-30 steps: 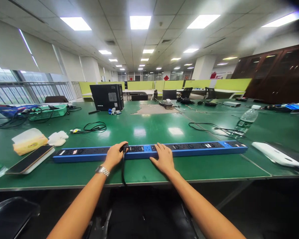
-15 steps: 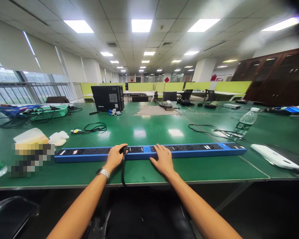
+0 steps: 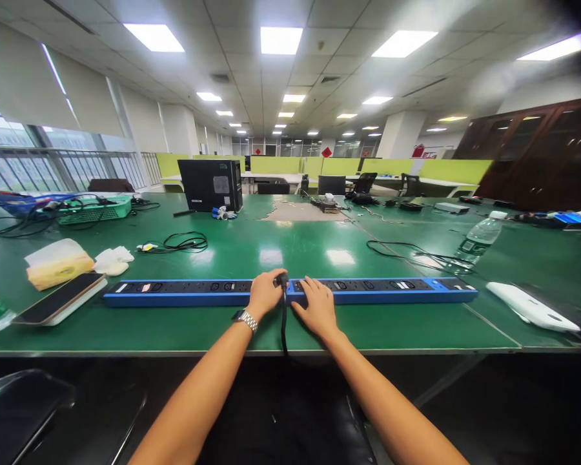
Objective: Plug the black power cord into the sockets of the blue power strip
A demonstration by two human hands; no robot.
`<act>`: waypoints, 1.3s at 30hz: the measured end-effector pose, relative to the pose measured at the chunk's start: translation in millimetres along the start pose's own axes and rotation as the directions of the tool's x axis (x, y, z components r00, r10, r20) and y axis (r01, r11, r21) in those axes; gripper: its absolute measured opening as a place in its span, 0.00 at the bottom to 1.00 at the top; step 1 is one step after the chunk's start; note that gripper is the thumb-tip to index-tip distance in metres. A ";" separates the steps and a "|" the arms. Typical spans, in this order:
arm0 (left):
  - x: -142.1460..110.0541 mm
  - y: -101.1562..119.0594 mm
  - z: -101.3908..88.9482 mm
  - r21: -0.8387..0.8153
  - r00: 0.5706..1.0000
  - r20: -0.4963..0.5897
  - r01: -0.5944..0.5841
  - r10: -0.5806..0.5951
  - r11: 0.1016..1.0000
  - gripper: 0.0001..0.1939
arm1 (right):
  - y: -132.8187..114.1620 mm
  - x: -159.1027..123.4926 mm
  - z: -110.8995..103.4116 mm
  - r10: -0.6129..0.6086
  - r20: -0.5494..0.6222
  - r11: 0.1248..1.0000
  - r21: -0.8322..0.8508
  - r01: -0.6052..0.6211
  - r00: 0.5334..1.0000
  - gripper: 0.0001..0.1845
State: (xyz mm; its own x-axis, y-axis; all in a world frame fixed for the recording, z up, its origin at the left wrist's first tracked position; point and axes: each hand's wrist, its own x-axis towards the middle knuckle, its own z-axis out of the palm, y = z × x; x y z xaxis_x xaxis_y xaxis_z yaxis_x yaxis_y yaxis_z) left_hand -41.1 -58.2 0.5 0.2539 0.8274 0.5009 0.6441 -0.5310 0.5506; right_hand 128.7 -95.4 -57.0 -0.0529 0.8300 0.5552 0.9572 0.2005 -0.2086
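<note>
A long blue power strip [image 3: 174, 298] with black sockets lies crosswise near the front edge of the green table. My left hand [image 3: 266, 294], with a metal-band watch on its wrist, is closed on a black plug [image 3: 283, 279] over the middle of the strip. Whether the plug sits in a socket, I cannot tell. From it a black cord [image 3: 284, 323] hangs down past the table edge. Just to the right, my right hand [image 3: 315, 303] rests on the strip with its fingers stretched over the top and its thumb along the front side.
A phone [image 3: 65, 300], a tissue pack [image 3: 61, 265] and a coiled cable [image 3: 184, 242] lie to the left. Rightward are a tilted plastic bottle [image 3: 481, 240] and a white device [image 3: 530, 305]. A black computer case [image 3: 208, 185] stands behind, beside a green basket [image 3: 97, 210].
My left hand has moved right along the strip with the plug and cord, close to my right hand. The right hand has stayed on the strip.
</note>
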 end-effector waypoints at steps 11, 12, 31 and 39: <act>-1.6 2.8 13.9 0.016 0.999 0.050 -0.015 0.014 1.000 0.15 | -1.2 0.5 -1.1 0.018 -0.001 0.999 0.041 -0.018 1.000 0.29; -1.2 3.2 13.6 -0.001 0.999 0.034 -0.014 0.014 1.000 0.15 | -1.5 0.5 -1.6 0.018 -0.004 0.999 0.045 -0.018 1.000 0.28; -13.2 37.4 24.0 0.013 0.999 -0.048 0.008 -0.008 1.000 0.15 | 12.4 -2.3 -8.8 -0.053 -0.141 0.938 0.332 0.098 0.989 0.30; -15.5 35.5 20.8 0.097 0.999 -0.008 -0.050 0.052 0.994 0.10 | 14.2 -4.6 -12.4 -0.087 -0.241 0.883 0.431 0.186 0.967 0.28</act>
State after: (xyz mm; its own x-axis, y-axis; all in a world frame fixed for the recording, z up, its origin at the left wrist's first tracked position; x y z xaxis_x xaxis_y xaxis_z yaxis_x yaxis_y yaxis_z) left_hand -7.2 -86.1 -1.6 0.2808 0.7974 0.5341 0.6977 -0.5518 0.4569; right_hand 146.0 -102.8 -52.5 -0.0656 0.6597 0.7487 0.7129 0.5560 -0.4274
